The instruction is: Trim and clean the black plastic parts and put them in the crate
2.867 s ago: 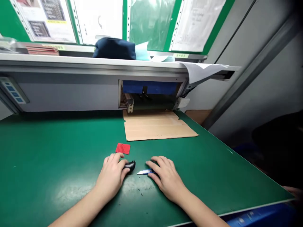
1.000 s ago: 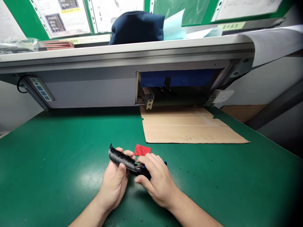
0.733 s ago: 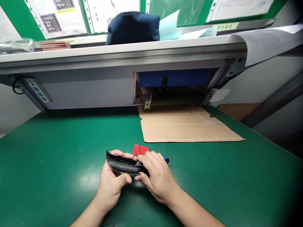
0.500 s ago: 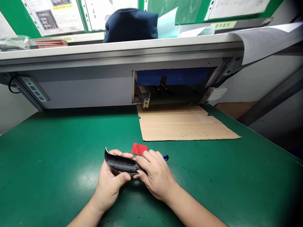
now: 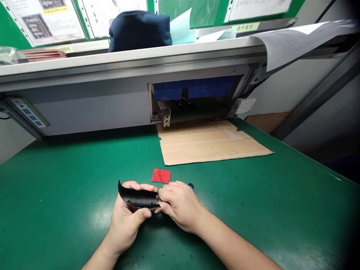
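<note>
My left hand [image 5: 125,215] is wrapped around a curved black plastic shell [image 5: 139,197], its ribbed hollow side facing up and its pointed end to the left. The thumb lies along the near edge, fingers behind the far edge. My right hand [image 5: 180,206] is closed at the shell's right end, thumb touching the near edge. Beyond its knuckles pokes the blue-and-black handle end of a tool [image 5: 190,185]; most of the tool is hidden by the hand, so its kind cannot be made out. A red card [image 5: 161,176] with black handwriting lies just behind the hands.
A flat cardboard sheet [image 5: 208,146] lies on the green tabletop [image 5: 70,168] at the back. Above it is an opening with a metal bracket [image 5: 165,116]. A shelf [image 5: 84,63] spans the back, bearing a dark blue pouch [image 5: 140,32] and papers. A power strip [image 5: 29,112] hangs at left.
The view has swung slightly, shifting the background left. The shell has tilted a little in my left hand, and my right hand has moved closer over its right end.
</note>
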Available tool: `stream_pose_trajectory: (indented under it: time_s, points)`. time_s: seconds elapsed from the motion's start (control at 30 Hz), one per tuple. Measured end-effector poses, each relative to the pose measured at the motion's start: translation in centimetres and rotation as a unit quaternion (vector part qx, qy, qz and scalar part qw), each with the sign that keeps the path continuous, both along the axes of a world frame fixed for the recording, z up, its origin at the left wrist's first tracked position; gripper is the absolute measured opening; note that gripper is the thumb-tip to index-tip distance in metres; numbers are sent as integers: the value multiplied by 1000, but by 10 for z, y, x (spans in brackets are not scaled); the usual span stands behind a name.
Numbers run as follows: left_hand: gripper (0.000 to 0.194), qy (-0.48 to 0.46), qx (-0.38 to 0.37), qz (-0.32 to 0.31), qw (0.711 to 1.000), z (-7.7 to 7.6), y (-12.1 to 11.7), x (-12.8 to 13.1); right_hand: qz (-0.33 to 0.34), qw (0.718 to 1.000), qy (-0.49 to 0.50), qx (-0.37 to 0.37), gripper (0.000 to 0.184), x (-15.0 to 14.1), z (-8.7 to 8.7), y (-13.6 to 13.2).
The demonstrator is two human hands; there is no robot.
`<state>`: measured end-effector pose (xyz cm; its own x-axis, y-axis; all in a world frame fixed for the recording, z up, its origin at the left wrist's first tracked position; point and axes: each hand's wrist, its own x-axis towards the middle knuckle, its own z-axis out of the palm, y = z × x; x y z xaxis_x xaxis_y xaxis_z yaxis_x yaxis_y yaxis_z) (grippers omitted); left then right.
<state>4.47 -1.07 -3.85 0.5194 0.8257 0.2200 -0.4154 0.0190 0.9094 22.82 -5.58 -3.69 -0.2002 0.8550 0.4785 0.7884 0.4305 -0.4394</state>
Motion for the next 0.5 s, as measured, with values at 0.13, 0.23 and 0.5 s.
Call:
stream_pose_trajectory:
  time_s: [0.13, 0.23, 0.5]
  points:
    - [47, -19, -24, -10, 999, -2, 0, 2, 65, 992, 103, -43, 62, 4, 2, 3]
    - [48, -39, -46, 8, 998, -3, 3, 3, 44, 980, 184, -56, 58, 12, 9, 2]
    - [49, -19, -120, 24, 992, 0, 6, 9, -23, 988, -1, -150, 33, 52, 11, -2]
